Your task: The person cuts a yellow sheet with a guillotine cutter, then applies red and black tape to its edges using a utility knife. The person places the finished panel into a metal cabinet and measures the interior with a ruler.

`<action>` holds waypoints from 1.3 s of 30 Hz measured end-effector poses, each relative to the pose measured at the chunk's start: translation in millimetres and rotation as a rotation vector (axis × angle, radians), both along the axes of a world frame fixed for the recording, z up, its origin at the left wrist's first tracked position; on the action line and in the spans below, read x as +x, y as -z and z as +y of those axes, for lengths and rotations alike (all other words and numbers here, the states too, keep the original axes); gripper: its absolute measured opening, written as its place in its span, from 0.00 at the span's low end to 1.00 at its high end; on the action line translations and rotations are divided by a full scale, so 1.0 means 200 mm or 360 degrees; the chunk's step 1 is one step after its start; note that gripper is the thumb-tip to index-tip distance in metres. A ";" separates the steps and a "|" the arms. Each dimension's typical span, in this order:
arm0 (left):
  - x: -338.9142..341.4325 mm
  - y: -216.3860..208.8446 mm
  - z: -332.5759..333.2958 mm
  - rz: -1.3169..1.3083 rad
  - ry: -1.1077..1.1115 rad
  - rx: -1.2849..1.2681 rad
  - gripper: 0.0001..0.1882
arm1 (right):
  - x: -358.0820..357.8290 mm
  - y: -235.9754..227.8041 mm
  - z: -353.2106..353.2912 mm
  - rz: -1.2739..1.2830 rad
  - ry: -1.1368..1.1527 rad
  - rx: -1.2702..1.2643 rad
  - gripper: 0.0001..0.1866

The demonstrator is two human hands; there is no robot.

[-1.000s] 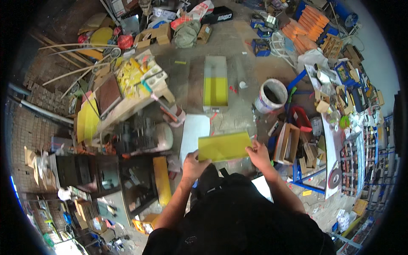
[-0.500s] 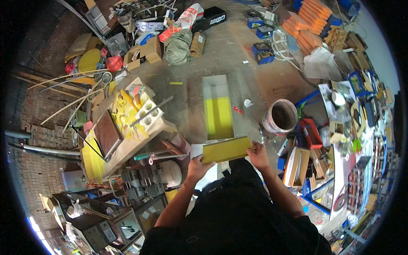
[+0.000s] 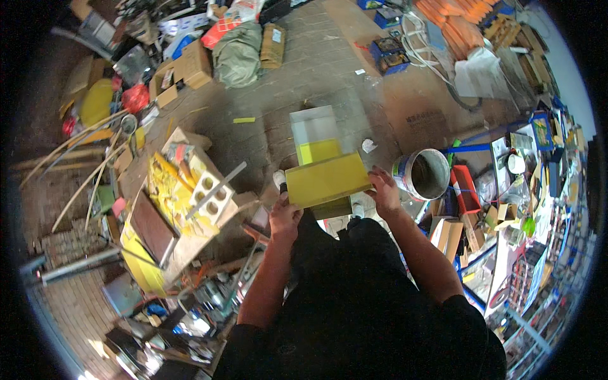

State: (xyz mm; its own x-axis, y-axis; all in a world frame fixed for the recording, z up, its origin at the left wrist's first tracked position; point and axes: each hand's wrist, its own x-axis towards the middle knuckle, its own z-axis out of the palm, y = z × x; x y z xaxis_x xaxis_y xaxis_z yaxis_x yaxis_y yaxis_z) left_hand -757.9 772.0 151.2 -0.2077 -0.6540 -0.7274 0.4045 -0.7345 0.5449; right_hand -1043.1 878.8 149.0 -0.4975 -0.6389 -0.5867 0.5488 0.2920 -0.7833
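A flat yellow rectangular panel is held level in front of my body, one short end in each hand. My left hand grips its left end, and my right hand has fingers and thumb closed on the right end. Beyond and below the panel, a long rectangular piece lies on the floor, pale grey at its far end and yellow nearer me. The held panel covers part of it. Whether the two touch I cannot tell.
To the right stands a white bucket with a dirty inside, next to a red open box. A low bench at left bears yellow scraps and a white block with round holes. A grey-green sack sits farther off.
Both hands have raised the yellow panel and carried it away from my body, over the long piece on the floor. My view has shifted, and my legs and feet appear below the panel.
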 end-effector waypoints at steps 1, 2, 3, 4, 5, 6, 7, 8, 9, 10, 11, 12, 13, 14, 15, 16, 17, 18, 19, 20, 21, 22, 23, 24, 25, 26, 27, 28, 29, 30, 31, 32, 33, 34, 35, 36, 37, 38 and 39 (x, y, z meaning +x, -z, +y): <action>0.01 0.09 -0.12 0.0107 -0.0042 0.0032 0.21 | 0.00 0.03 -0.09 -0.0108 0.0167 -0.0038 0.27; 0.03 0.22 -0.22 0.0210 0.0035 0.0074 0.22 | 0.00 0.05 -0.19 -0.0211 0.0335 -0.0076 0.28; 0.08 0.35 -0.35 0.0271 0.0167 0.0050 0.22 | 0.02 0.08 -0.29 -0.0313 0.0499 -0.0117 0.29; 0.09 0.44 -0.48 0.0343 0.0291 0.0042 0.22 | 0.04 0.12 -0.38 -0.0387 0.0693 -0.0009 0.25; 0.03 0.43 -0.58 0.0408 0.0400 0.0033 0.23 | 0.06 0.21 -0.40 -0.0478 0.0721 0.0000 0.24; -0.02 0.42 -0.67 0.0171 0.0376 0.0157 0.25 | 0.08 0.31 -0.42 -0.0571 0.0744 0.0009 0.22; -0.01 0.48 -0.75 0.0171 0.0385 0.0170 0.25 | 0.16 0.37 -0.47 -0.0695 0.0777 0.0014 0.20; 0.00 0.53 -0.81 0.0169 0.0388 0.0183 0.24 | 0.20 0.43 -0.50 -0.0858 0.0750 0.0084 0.16; 0.02 0.58 -0.86 0.0167 0.0388 0.0198 0.24 | 0.26 0.49 -0.53 -0.0820 0.0703 0.0143 0.16; 0.03 0.61 -0.90 0.0071 0.0419 0.0253 0.24 | 0.34 0.66 -0.50 -0.0389 0.0408 0.0195 0.15; 0.03 0.64 -0.94 -0.0018 0.0437 0.0292 0.24 | 0.35 0.71 -0.58 -0.0664 0.0526 0.0284 0.14; 0.02 0.67 -0.96 -0.0108 0.0454 0.0336 0.24 | 0.40 0.75 -0.63 -0.0939 0.0683 0.0398 0.13; -0.01 0.72 -1.00 -0.0189 0.0464 0.0366 0.24 | 0.44 0.81 -0.66 -0.1033 0.0762 0.0463 0.12; -0.03 0.78 -1.03 -0.0240 0.0490 0.0363 0.24 | 0.47 0.83 -0.74 -0.1031 0.0674 0.0445 0.13; -0.05 0.85 -1.03 -0.0303 0.0534 0.0372 0.24 | 0.50 0.87 -0.79 -0.1041 0.0604 0.0434 0.14; -0.07 0.93 -1.05 -0.0364 0.0563 0.0361 0.24 | 0.51 0.97 -0.82 -0.1015 0.0610 0.0466 0.14; -0.11 1.01 -1.05 -0.0373 0.0502 0.0392 0.25 | 0.53 1.07 -0.84 -0.0991 0.0618 0.0504 0.15; -0.15 1.10 -1.04 -0.0384 0.0443 0.0427 0.25 | 0.53 1.17 -0.84 -0.0991 0.0611 0.0544 0.16; -0.19 1.18 -1.01 -0.0390 0.0394 0.0469 0.26 | 0.52 1.26 -0.86 -0.0981 0.0610 0.0578 0.16; -0.22 1.26 -0.98 -0.0453 0.0393 0.0456 0.26 | 0.50 1.36 -0.87 -0.0996 0.0594 0.0612 0.17; -0.23 1.35 -0.96 -0.0463 0.0378 0.0467 0.26 | 0.49 1.46 -0.88 -0.1003 0.0602 0.0672 0.17; -0.28 1.43 -0.97 -0.0460 0.0372 0.0473 0.26 | 0.45 1.57 -0.89 -0.0998 0.0623 0.0722 0.17; -0.31 1.49 -0.97 -0.0465 0.0353 0.0479 0.26 | 0.42 1.64 -0.90 -0.1018 0.0617 0.0780 0.17; -0.34 1.57 -0.96 -0.0481 0.0389 0.0476 0.26 | 0.38 1.71 -0.90 -0.1037 0.0610 0.0834 0.17; -0.35 1.63 -0.96 -0.0502 0.0421 0.0468 0.25 | 0.36 1.78 -0.88 -0.1081 0.0565 0.0860 0.17; -0.37 1.69 -0.96 -0.0522 0.0454 0.0456 0.25 | 0.33 1.85 -0.87 -0.1122 0.0522 0.0888 0.17; -0.38 1.74 -0.96 -0.0546 0.0504 0.0419 0.24 | 0.32 1.91 -0.86 -0.1174 0.0557 0.0903 0.17; -0.40 1.76 -0.95 -0.0567 0.0554 0.0388 0.24 | 0.30 1.93 -0.85 -0.1223 0.0592 0.0926 0.17; -0.42 1.79 -0.94 -0.0584 0.0603 0.0354 0.24 | 0.29 1.95 -0.85 -0.1269 0.0626 0.0944 0.17; -0.44 1.82 -0.94 -0.0609 0.0551 0.0338 0.23 | 0.28 1.97 -0.87 -0.1317 0.0630 0.1017 0.17; -0.46 1.85 -0.93 -0.0604 0.0554 0.0338 0.23 | 0.29 2.02 -0.84 -0.1356 0.0695 0.0930 0.17; -0.47 1.87 -0.92 -0.0597 0.0556 0.0335 0.23 | 0.30 2.06 -0.82 -0.1391 0.0760 0.0839 0.16; -0.49 1.89 -0.92 -0.0588 0.0557 0.0331 0.23 | 0.31 2.10 -0.80 -0.1423 0.0822 0.0745 0.16; -0.50 1.91 -0.92 -0.0580 0.0569 0.0340 0.23 | 0.31 2.12 -0.81 -0.1377 0.0774 0.0733 0.15; -0.50 1.93 -0.92 -0.0570 0.0579 0.0347 0.23 | 0.30 2.14 -0.82 -0.1330 0.0725 0.0720 0.14; -0.51 1.95 -0.92 -0.0560 0.0588 0.0354 0.23 | 0.30 2.15 -0.83 -0.1283 0.0675 0.0706 0.13; -0.52 1.96 -0.95 -0.0566 0.0647 0.0356 0.24 | 0.30 2.19 -0.84 -0.1283 0.0675 0.0660 0.12; -0.53 1.96 -0.98 -0.0571 0.0705 0.0359 0.24 | 0.29 2.22 -0.85 -0.1282 0.0674 0.0614 0.10; -0.54 1.96 -1.01 -0.0577 0.0762 0.0361 0.25 | 0.29 2.25 -0.85 -0.1282 0.0672 0.0568 0.09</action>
State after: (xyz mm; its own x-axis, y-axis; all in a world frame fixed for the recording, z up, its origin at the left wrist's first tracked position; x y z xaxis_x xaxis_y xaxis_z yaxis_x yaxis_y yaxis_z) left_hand -865.8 571.0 -241.6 -0.1537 -0.3716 -0.9156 -0.1778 -0.9011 0.3956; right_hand -984.7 708.3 -300.3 -0.0101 -0.2192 -0.9756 0.9949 0.0957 -0.0318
